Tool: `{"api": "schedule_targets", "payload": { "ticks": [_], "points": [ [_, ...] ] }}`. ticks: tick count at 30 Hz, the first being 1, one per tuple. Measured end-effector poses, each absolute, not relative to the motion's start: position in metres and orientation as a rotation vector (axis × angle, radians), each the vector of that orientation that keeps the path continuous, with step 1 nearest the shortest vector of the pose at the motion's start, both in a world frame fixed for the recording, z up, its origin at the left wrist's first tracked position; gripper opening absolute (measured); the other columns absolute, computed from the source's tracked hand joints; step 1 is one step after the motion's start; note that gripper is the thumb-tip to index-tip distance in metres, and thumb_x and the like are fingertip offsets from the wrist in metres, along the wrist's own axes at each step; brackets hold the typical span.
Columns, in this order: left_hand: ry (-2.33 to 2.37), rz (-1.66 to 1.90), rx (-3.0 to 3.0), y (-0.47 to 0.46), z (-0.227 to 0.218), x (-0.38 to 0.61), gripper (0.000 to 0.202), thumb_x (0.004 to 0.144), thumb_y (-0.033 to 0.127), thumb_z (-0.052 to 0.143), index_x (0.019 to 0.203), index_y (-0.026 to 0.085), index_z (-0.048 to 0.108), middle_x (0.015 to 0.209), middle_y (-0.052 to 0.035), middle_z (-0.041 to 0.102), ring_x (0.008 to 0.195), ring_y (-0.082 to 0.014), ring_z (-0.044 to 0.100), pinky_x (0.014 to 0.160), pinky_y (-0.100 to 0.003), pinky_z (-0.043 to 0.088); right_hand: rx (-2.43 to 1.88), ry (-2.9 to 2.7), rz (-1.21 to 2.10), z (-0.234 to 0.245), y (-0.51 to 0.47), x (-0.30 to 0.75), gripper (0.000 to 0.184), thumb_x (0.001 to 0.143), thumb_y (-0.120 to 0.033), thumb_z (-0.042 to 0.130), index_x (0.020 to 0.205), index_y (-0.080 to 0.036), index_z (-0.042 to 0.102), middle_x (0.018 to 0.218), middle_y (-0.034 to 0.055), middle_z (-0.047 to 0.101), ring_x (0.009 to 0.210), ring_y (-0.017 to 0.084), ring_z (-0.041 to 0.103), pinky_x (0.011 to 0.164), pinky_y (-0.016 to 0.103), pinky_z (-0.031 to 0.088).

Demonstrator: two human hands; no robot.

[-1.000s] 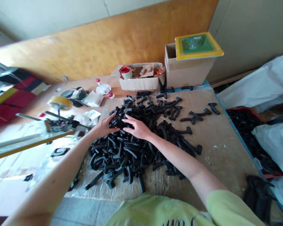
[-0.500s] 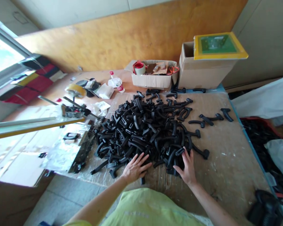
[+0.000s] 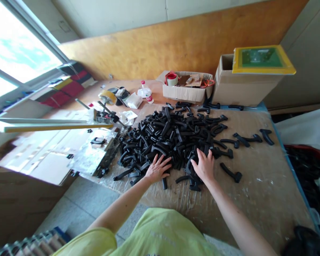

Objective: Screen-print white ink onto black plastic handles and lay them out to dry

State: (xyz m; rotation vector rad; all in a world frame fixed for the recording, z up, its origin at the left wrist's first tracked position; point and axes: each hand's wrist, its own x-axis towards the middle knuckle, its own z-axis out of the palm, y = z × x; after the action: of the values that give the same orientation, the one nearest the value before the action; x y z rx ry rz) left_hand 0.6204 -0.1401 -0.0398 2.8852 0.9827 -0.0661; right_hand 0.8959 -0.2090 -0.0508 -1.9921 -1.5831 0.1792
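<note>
A large heap of black curved plastic handles lies on the table in front of me. My left hand rests palm down on the near edge of the heap, its fingers spread. On the heap's right side, my right hand lies against the handles with its fingers apart; the tips partly hide among the black parts. Neither hand is closed around a part. A few handles, including one L-shaped handle, lie just below my right hand. Another single handle sits apart to its right.
Cardboard and clear film cover the table. At the back stand an open box with tape and tools, a taller carton under a yellow-framed screen, and a bottle. A metal fixture stands left.
My right hand has moved forward, farther into the heap. My left hand stays spread at the near edge, and some parts near the hands have shifted. The view has turned left.
</note>
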Motion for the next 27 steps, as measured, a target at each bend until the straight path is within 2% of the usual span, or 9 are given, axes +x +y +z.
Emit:
{"api": "schedule_targets", "payload": {
  "ticks": [3, 5, 8, 11, 17, 22, 24, 27],
  "points": [
    [0.972, -0.080, 2.870, -0.146, -0.035, 0.622, 0.058, 0.080, 0.042, 0.066, 0.135, 0.030, 0.052, 0.152, -0.0029, 0.038, 0.144, -0.0319, 0.023, 0.117, -0.060, 0.009, -2.018, -1.602, 0.162, -0.041, -0.203, 0.897, 0.046, 0.087, -0.034, 0.053, 0.130, -0.018, 0.055, 0.129, 0.0155, 0.059, 0.133, 0.045, 0.031, 0.099, 0.076, 0.022],
    [0.952, -0.031, 2.820, -0.154, -0.030, 0.620, 0.059, 0.081, 0.038, 0.065, 0.137, 0.028, 0.049, 0.149, -0.0035, 0.043, 0.144, -0.0289, 0.024, 0.118, -0.057, 0.012, -1.915, -1.651, 0.136, -0.031, -0.191, 0.889, 0.039, 0.089, -0.032, 0.050, 0.123, -0.018, 0.060, 0.127, 0.0145, 0.060, 0.132, 0.040, 0.036, 0.102, 0.069, 0.028],
    [0.928, 0.120, 2.712, -0.169, -0.018, 0.606, 0.049, 0.087, 0.038, 0.057, 0.135, 0.026, 0.051, 0.143, -0.0034, 0.051, 0.140, -0.0249, 0.033, 0.117, -0.052, 0.023, -1.639, -1.769, 0.126, -0.011, -0.156, 0.857, 0.035, 0.091, -0.028, 0.044, 0.118, -0.018, 0.064, 0.122, 0.0123, 0.063, 0.128, 0.030, 0.044, 0.105, 0.053, 0.038],
    [0.963, 0.323, 2.622, -0.181, -0.003, 0.568, 0.039, 0.092, 0.038, 0.050, 0.128, 0.024, 0.057, 0.138, -0.0050, 0.056, 0.135, -0.0236, 0.042, 0.113, -0.048, 0.033, -1.516, -1.845, 0.082, 0.007, -0.106, 0.812, 0.036, 0.090, -0.025, 0.042, 0.118, -0.015, 0.064, 0.122, 0.0136, 0.064, 0.126, 0.028, 0.046, 0.106, 0.050, 0.039],
    [1.301, 0.775, 2.397, -0.188, 0.010, 0.397, 0.032, 0.092, 0.033, 0.047, 0.119, 0.026, 0.064, 0.123, -0.0067, 0.066, 0.121, -0.0221, 0.056, 0.103, -0.043, 0.046, -1.643, -1.790, -0.159, 0.013, -0.024, 0.730, 0.047, 0.080, -0.015, 0.044, 0.124, -0.009, 0.059, 0.126, 0.0182, 0.059, 0.132, 0.032, 0.038, 0.108, 0.054, 0.034],
    [1.747, 0.983, 1.974, -0.170, 0.001, 0.208, 0.026, 0.089, 0.039, 0.052, 0.106, 0.028, 0.069, 0.109, -0.0071, 0.071, 0.104, -0.0242, 0.064, 0.094, -0.044, 0.050, -1.700, -1.603, -0.314, 0.006, -0.030, 0.655, 0.049, 0.080, -0.016, 0.043, 0.126, -0.012, 0.058, 0.129, 0.0170, 0.057, 0.137, 0.032, 0.033, 0.111, 0.057, 0.030],
    [1.830, 1.032, 1.733, -0.142, 0.011, 0.149, 0.032, 0.087, 0.046, 0.054, 0.106, 0.025, 0.069, 0.103, -0.0075, 0.071, 0.095, -0.0235, 0.066, 0.089, -0.042, 0.051, -1.684, -1.657, -0.275, 0.004, -0.043, 0.618, 0.044, 0.082, -0.021, 0.044, 0.122, -0.013, 0.061, 0.126, 0.0165, 0.059, 0.136, 0.031, 0.035, 0.110, 0.055, 0.033],
    [1.738, 1.215, 1.404, -0.073, 0.048, 0.094, 0.051, 0.083, 0.055, 0.056, 0.119, 0.020, 0.063, 0.086, -0.0049, 0.069, 0.081, -0.0182, 0.065, 0.078, -0.033, 0.052, -1.656, -1.784, -0.140, 0.006, -0.054, 0.570, 0.037, 0.085, -0.026, 0.044, 0.114, -0.017, 0.064, 0.121, 0.0138, 0.063, 0.131, 0.029, 0.041, 0.108, 0.052, 0.038]
  ]
}}
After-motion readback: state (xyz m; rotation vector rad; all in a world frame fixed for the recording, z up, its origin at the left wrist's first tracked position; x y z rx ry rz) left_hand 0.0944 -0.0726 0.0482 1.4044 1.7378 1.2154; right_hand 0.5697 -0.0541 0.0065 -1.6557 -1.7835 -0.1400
